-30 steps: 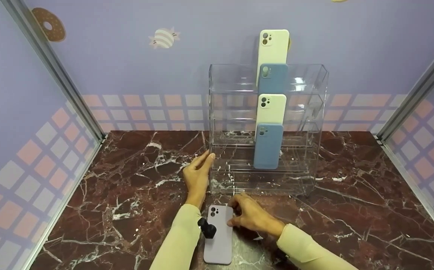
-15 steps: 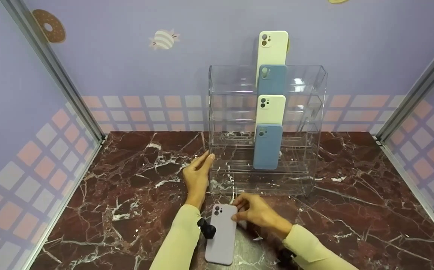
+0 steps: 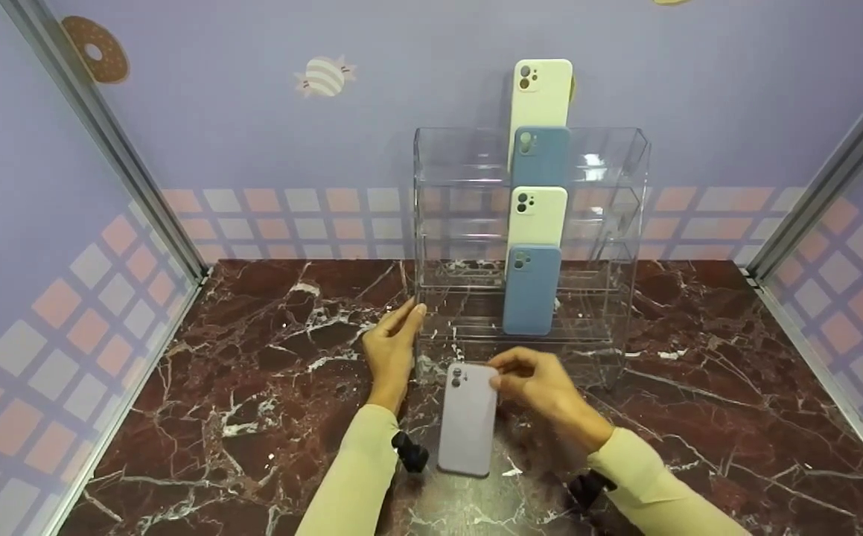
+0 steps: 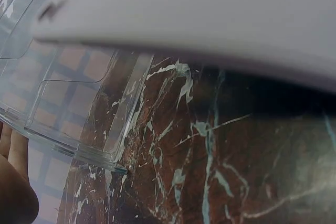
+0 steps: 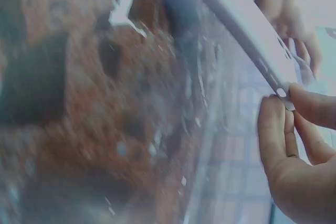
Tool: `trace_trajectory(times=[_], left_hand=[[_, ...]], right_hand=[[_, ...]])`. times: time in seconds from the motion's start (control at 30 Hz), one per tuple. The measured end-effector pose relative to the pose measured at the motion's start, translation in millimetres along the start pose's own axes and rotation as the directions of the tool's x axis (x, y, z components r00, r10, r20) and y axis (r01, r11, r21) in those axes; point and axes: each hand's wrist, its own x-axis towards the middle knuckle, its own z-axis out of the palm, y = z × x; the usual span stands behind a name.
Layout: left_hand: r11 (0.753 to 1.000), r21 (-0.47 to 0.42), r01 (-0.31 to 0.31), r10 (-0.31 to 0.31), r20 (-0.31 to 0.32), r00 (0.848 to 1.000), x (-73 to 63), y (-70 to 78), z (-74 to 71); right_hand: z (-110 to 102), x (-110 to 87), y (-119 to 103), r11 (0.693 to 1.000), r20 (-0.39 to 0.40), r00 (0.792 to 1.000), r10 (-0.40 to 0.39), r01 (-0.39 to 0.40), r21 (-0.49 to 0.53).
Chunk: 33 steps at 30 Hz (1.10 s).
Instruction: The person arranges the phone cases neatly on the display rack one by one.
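Observation:
My right hand [image 3: 546, 387] pinches the top right corner of a lilac phone case [image 3: 468, 428], thumb in front and fingers behind. The case is tilted, top end toward the rack, its camera cutouts facing up. In the right wrist view the right fingers [image 5: 273, 129] grip its end edge. Fingers of my left hand [image 3: 392, 350] lie straight against the left side wall of a clear acrylic tiered rack [image 3: 446, 342]. Up its tiers stand a blue phone case [image 3: 532, 290], a white one below another blue case [image 3: 543, 160], and a white case [image 3: 543, 97] at the top.
The rack stands on a dark red marbled table [image 3: 267, 432], close to a lilac back wall [image 3: 252, 149] with printed tiles and sweets. Metal corner posts and side walls bound the table left and right. A black wrist mount [image 3: 410, 452] juts from the left cuff.
My right hand has carried the lilac phone case up and rightward, off the spot beside my left forearm toward the rack's front. My left hand has stayed at the rack's side.

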Motion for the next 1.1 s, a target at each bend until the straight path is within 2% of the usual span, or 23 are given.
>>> trace_trajectory(times=[0.1,0.23,0.27,0.43,0.57,0.7,0.87,1.1], left_hand=[[1.0,0.016,0.003,-0.003,0.001,1.0,0.0,0.1,-0.8],[0.999,0.035,0.009,-0.009,0.008,1.0,-0.3,0.8,-1.6],[0.999,0.039,0.008,-0.009,0.01,1.0,-0.4,1.1,-1.7],[0.999,0.028,0.028,-0.028,0.007,1.0,-0.2,1.8,-1.3],[0.999,0.022,0.027,-0.027,0.003,1.0,0.0,1.9,-0.9],[0.999,0.037,0.023,-0.023,-0.001,1.0,-0.5,2.0,-1.3],[0.999,0.04,0.008,-0.008,0.002,1.0,-0.6,1.5,-1.4],[1.0,0.022,0.009,-0.009,-0.003,1.0,-0.4,1.0,-0.4]], right_hand=[[-11,2.8,-6,1.0,-0.053,0.999,-0.004,0.004,-0.007],[-27,6.6,-16,0.993,-0.113,0.991,-0.074,0.063,-0.096],[-30,7.2,-19,0.993,-0.121,0.99,-0.078,0.067,-0.092],[-48,10.3,-30,0.992,-0.18,0.979,-0.095,0.079,-0.094],[-59,13.7,-38,0.982,-0.221,0.966,-0.131,0.096,-0.163],[-69,17.5,-44,0.971,-0.251,0.95,-0.184,0.136,-0.195],[-77,22.6,-47,0.962,-0.277,0.929,-0.245,0.199,-0.187],[-86,29.0,-47,0.955,-0.299,0.913,-0.278,0.228,-0.191]])
